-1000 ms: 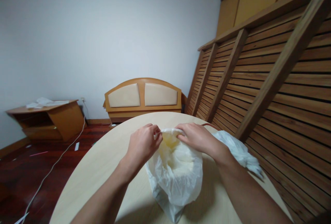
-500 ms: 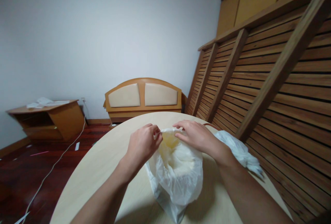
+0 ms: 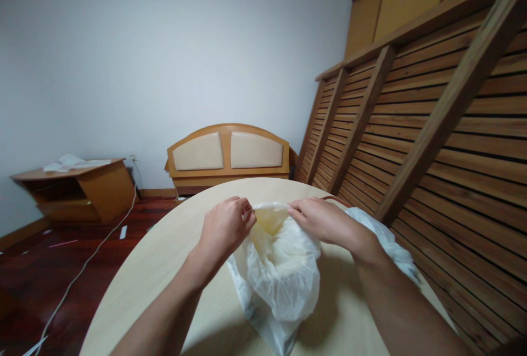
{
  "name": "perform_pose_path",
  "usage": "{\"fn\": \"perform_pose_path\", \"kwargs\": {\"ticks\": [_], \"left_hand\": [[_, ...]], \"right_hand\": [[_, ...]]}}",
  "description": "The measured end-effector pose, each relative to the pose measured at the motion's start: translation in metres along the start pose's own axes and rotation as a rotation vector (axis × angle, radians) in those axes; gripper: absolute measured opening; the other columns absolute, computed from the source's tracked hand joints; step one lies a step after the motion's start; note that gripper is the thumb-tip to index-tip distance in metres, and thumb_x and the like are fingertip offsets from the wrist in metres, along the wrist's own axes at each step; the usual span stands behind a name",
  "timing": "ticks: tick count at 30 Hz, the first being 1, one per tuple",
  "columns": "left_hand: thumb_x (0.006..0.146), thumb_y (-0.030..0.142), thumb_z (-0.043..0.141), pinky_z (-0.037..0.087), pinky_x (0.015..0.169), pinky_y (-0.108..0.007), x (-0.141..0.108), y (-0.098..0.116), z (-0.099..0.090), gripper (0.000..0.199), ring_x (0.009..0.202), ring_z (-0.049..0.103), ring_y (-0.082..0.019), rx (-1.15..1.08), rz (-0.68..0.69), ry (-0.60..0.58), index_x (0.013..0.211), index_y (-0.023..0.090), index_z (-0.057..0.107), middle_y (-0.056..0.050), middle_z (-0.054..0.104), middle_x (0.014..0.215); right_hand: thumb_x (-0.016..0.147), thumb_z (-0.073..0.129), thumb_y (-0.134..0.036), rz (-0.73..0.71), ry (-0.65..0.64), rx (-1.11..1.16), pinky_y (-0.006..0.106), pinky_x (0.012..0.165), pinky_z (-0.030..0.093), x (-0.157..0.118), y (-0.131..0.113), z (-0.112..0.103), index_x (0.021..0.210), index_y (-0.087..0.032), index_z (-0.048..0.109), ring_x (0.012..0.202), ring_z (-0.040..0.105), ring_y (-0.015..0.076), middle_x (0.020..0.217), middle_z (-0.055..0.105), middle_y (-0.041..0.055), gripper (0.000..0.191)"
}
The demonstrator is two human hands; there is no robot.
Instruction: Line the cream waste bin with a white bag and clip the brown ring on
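Note:
A white, thin plastic bag (image 3: 288, 284) stands with its mouth open on the round pale table (image 3: 164, 268); something yellowish shows inside it, too unclear to name. The far left part of its rim is pinched between the fingers of my left hand (image 3: 230, 221). On the far right part of the rim, my right hand (image 3: 319, 219) has its thumb and fingers closed on the plastic. The bag's near side hangs down in loose folds toward the table's front.
Another crumpled pale bag (image 3: 385, 241) lies at the table's right, partly behind my right forearm. Slatted wooden panels (image 3: 411, 158) lean along the right side. A padded headboard (image 3: 228, 153) stands beyond the table, and a low cabinet (image 3: 99, 194) at the left.
My right hand's fingers have closed on the rim; they were apart before. The bag's mouth is spread a little wider, and my left hand has shifted slightly left.

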State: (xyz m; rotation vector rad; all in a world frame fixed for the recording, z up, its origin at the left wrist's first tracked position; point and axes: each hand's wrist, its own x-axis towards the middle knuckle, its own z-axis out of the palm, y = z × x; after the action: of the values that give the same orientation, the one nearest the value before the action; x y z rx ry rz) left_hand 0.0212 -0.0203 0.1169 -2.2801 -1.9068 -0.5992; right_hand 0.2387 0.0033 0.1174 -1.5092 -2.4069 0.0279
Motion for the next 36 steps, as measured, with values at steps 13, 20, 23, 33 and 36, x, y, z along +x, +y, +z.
{"fn": "perform_pose_path", "kwargs": {"ticks": [13, 20, 23, 33, 36], "left_hand": [[0.089, 0.031, 0.054, 0.034, 0.06, -0.026, 0.001, -0.002, 0.0, 0.018, 0.078, 0.065, -0.018, -0.021, 0.008, 0.002, 0.084, 0.022, 0.069, -0.003, 0.073, 0.088], [0.091, 0.032, 0.054, 0.035, 0.06, -0.026, 0.0, 0.002, 0.002, 0.019, 0.075, 0.064, -0.016, -0.064, 0.049, 0.021, 0.084, 0.021, 0.068, -0.003, 0.072, 0.088], [0.092, 0.034, 0.055, 0.036, 0.06, -0.026, 0.0, 0.002, 0.003, 0.02, 0.075, 0.065, -0.016, -0.066, 0.053, 0.023, 0.084, 0.021, 0.069, -0.003, 0.072, 0.088], [0.088, 0.026, 0.055, 0.037, 0.061, -0.027, -0.001, 0.001, 0.003, 0.014, 0.08, 0.065, -0.018, -0.031, 0.029, -0.001, 0.093, 0.024, 0.068, -0.003, 0.072, 0.093], [0.087, 0.025, 0.055, 0.037, 0.06, -0.027, 0.0, 0.002, 0.001, 0.013, 0.08, 0.066, -0.019, 0.003, -0.015, -0.021, 0.087, 0.022, 0.068, -0.004, 0.073, 0.091]], "right_hand": [[0.1, 0.042, -0.033, 0.019, -0.017, -0.02, 0.031, 0.076, 0.048, 0.001, 0.0, 0.003, 0.088, -0.019, 0.075, 0.087, 0.071, 0.0242, 0.095, 0.077, 0.0115, 0.038], [0.093, 0.058, -0.032, -0.224, 0.225, 0.084, 0.035, 0.104, 0.042, 0.012, -0.01, 0.012, 0.128, -0.021, 0.065, 0.121, 0.06, 0.0236, 0.13, 0.067, 0.0073, 0.037], [0.094, 0.057, -0.029, -0.221, 0.189, 0.09, 0.032, 0.094, 0.046, 0.014, -0.015, 0.01, 0.113, -0.024, 0.073, 0.109, 0.066, 0.0221, 0.116, 0.074, 0.0052, 0.025], [0.094, 0.056, -0.021, -0.194, 0.151, -0.003, 0.033, 0.088, 0.047, 0.009, -0.009, 0.011, 0.105, -0.023, 0.074, 0.102, 0.067, 0.0233, 0.106, 0.075, 0.0064, 0.021], [0.091, 0.058, -0.018, -0.258, 0.222, -0.013, 0.035, 0.096, 0.045, 0.006, -0.016, 0.007, 0.108, -0.019, 0.07, 0.11, 0.062, 0.0236, 0.113, 0.071, 0.0093, 0.021]]}}
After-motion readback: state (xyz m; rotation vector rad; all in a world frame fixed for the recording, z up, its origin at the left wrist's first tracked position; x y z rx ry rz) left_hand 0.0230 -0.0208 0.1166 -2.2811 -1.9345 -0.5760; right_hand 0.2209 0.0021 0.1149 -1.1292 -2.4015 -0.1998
